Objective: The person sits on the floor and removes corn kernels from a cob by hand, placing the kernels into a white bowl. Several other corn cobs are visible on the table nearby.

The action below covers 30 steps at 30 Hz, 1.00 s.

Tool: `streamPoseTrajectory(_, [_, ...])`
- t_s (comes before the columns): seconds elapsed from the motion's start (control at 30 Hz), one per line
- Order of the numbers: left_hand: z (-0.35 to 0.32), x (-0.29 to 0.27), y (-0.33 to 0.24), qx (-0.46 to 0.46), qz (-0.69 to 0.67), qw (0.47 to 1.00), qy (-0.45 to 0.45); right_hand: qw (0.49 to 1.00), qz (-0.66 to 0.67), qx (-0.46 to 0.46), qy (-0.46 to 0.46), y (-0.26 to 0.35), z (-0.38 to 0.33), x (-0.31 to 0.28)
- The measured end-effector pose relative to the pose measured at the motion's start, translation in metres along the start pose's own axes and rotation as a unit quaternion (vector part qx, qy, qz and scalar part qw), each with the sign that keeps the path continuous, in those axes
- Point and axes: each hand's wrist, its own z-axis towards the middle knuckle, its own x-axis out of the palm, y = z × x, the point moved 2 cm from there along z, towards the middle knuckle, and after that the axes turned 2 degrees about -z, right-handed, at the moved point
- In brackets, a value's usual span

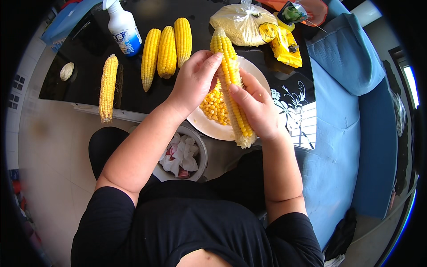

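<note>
Between my two hands is a corn cob (230, 73), tilted, its upper end away from me. Part of it still carries rows of yellow kernels, while pale bare strips show along its side and lower end. My left hand (198, 80) grips it near the upper end, thumb pressed on the kernels. Lower down, my right hand (257, 104) wraps round it, thumb lying along the rows. Beneath the cob a white plate (204, 127) holds a pile of loose corn kernels (215, 107). Both hands partly hide the plate.
Several whole corn cobs (167, 52) lie on the black table (84, 58), left of the plate. A spray bottle (122, 29) and a bag of yellow grains (240, 24) stand farther back, with a yellow packet (286, 46). Below the table edge sits a waste bin (202, 155); a blue sofa (331, 147) is at right.
</note>
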Motion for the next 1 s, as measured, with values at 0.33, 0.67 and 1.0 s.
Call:
streamPoseTrajectory(0.33, [-0.0002, -0.0019, 0.0038, 0.008, 0.025, 0.999, -0.04, 0.999, 0.02, 0.024, 0.017, -0.0003, -0.0007, -0.0026])
streamPoseTrajectory(0.67, [-0.0015, -0.0001, 0.0005, 0.002, -0.005, 1.0, -0.031, 1.0, -0.025, -0.003, 0.012, -0.0035, 0.0003, -0.0012])
streamPoseTrajectory(1.0, [0.0001, 0.0001, 0.0063, 0.001, 0.046, 0.998, -0.033, 1.0, 0.013, 0.02, 0.019, 0.0013, -0.0023, -0.0036])
